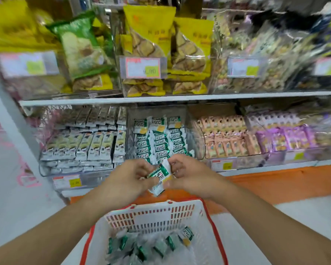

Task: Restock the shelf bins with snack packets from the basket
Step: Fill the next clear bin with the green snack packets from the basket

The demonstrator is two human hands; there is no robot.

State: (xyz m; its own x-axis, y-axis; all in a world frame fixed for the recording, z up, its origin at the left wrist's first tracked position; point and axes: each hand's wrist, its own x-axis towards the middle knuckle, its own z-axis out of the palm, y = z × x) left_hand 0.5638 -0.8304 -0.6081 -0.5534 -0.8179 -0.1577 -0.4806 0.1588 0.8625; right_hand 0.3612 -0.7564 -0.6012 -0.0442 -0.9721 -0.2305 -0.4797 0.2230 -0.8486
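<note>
Both the left hand (129, 178) and right hand (187, 175) pinch green-and-white snack packets (160, 178), seemingly several, above the basket (151, 219) and just before the middle shelf bin (157, 138).

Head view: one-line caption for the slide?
Both hands hold green-and-white snack packets above the basket, before the matching shelf bin.

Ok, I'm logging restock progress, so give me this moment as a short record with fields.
held: green-and-white snack packets, in both hands
left grip: left hand curled round the packets
right grip: right hand pinching them
target: clear shelf bin of matching green-and-white packets, middle of lower shelf, directly behind the hands
source: white plastic basket with red rim, packets left inside
</note>
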